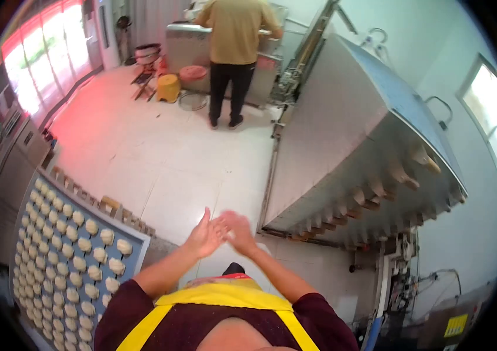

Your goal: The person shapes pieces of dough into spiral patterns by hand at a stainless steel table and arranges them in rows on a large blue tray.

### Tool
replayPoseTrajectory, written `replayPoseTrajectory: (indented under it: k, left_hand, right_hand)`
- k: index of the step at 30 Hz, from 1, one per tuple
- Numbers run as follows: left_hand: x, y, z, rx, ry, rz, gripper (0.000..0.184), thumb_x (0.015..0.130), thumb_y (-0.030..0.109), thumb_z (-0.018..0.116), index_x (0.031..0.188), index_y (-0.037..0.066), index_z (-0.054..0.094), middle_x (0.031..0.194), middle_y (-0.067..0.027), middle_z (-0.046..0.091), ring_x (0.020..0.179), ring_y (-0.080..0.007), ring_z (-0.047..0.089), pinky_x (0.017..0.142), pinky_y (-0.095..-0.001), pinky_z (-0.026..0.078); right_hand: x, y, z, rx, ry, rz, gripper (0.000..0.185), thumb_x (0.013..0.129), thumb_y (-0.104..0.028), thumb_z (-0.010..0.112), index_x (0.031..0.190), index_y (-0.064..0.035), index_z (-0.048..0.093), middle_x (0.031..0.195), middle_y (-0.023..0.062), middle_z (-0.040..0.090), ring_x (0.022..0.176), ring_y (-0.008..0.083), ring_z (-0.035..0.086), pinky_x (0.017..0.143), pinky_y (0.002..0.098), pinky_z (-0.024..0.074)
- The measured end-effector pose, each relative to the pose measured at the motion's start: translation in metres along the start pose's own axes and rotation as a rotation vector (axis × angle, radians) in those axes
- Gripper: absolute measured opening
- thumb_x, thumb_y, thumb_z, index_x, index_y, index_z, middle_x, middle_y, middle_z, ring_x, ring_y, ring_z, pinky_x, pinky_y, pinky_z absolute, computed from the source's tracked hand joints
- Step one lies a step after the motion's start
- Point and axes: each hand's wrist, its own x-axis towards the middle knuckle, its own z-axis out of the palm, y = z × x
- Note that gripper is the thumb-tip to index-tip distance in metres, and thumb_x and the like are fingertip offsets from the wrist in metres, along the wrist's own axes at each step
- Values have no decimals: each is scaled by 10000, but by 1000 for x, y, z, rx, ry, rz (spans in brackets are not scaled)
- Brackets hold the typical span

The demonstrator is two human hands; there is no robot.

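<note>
Both my hands are held out in front of my body, above the pale tiled floor. My left hand point(205, 235) is turned palm up, its thumb raised and its fingers apart, with nothing in it. Close beside it on the right, my right hand point(238, 233) is smeared by motion, and its fingers cannot be made out. The fingertips of the two hands nearly meet or overlap. Below them is the yellow apron point(225, 296) that I wear. Nearest on the left stands a blue tray point(137, 248) with rows of pale dough pieces point(79, 264).
A person point(234, 35) stands with their back turned at a metal counter point(187, 52). A yellow stool point(168, 88) is near them. A large metal machine point(342, 128) slopes down on the right. Another metal cabinet point(17, 169) stands at the left.
</note>
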Motion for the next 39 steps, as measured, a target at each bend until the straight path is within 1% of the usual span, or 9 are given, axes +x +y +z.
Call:
replayPoseTrajectory:
  k: [2, 3, 5, 8, 12, 17, 20, 30, 39]
  left_hand:
    - [-17, 36, 23, 252, -57, 40, 599, 1022, 432, 335, 1502, 106, 186, 1443, -141, 396, 1288, -282, 435, 1095, -439, 330]
    - [-15, 50, 22, 388, -42, 140, 578, 1019, 392, 373, 1492, 94, 224, 1420, -141, 424, 1273, -269, 454, 1085, -419, 344]
    - [5, 58, -3, 746, 120, 375, 555, 997, 330, 467, 1460, 67, 309, 1372, -137, 480, 1243, -246, 486, 1061, -372, 369]
    - [22, 46, -49, 1135, 470, 325, 571, 930, 289, 612, 1395, 25, 414, 1305, -141, 546, 1207, -230, 519, 1031, -304, 389]
    - [-19, 4, -87, 1493, 608, 278, 629, 901, 327, 634, 1400, 25, 399, 1347, -186, 499, 1238, -297, 480, 1053, -358, 371]
    - [-58, 12, -103, 1889, 730, 126, 694, 832, 301, 685, 1398, 29, 391, 1382, -219, 446, 1265, -371, 428, 1072, -436, 349]
    - [-81, 17, -128, 1776, 894, 347, 646, 820, 265, 695, 1361, 35, 428, 1357, -201, 474, 1249, -360, 445, 1047, -420, 383]
    - [-146, 3, -136, 1941, 1354, 517, 768, 801, 264, 707, 1424, 26, 325, 1460, -186, 344, 1370, -327, 311, 1117, -424, 275]
    - [-151, -11, -186, 1990, 1238, 217, 953, 725, 316, 779, 1457, 14, 248, 1526, -190, 240, 1425, -326, 213, 1149, -492, 172]
  right_hand:
    - [-37, 91, 20, -50, -15, 319, 479, 845, -248, 677, 1254, -33, 549, 1185, 147, 615, 1099, 264, 580, 918, 381, 435]
    - [-45, 112, 8, 406, 9, 565, 384, 859, -217, 661, 1168, 7, 617, 963, 110, 678, 853, 196, 639, 773, 323, 508]
    - [-57, 175, 4, 513, -53, 701, 125, 861, -115, 630, 810, 0, 629, 610, 68, 595, 534, 140, 557, 527, 277, 475]
    - [-80, 204, 1, 551, 13, 662, 24, 799, -16, 625, 793, -16, 603, 579, 70, 559, 438, 152, 507, 411, 307, 437]
    - [-106, 220, 5, 388, -229, 835, 446, 763, 16, 644, 1202, -18, 572, 970, 140, 661, 822, 253, 637, 728, 360, 523]
    - [-95, 307, 13, -105, -604, 741, 648, 709, -182, 757, 1274, 32, 523, 1200, 202, 609, 1120, 353, 567, 940, 423, 451]
    - [-93, 363, 39, -120, -726, 583, 596, 726, -246, 759, 1213, 41, 573, 1180, 205, 616, 1091, 321, 585, 910, 406, 469]
    - [26, 229, 74, 166, -700, 653, 462, 806, -140, 709, 1216, 28, 579, 989, 122, 685, 891, 183, 644, 762, 319, 521]
    - [13, 207, 75, -16, -680, 532, 534, 783, -284, 736, 1223, -20, 588, 1040, 172, 674, 942, 274, 645, 803, 366, 511]
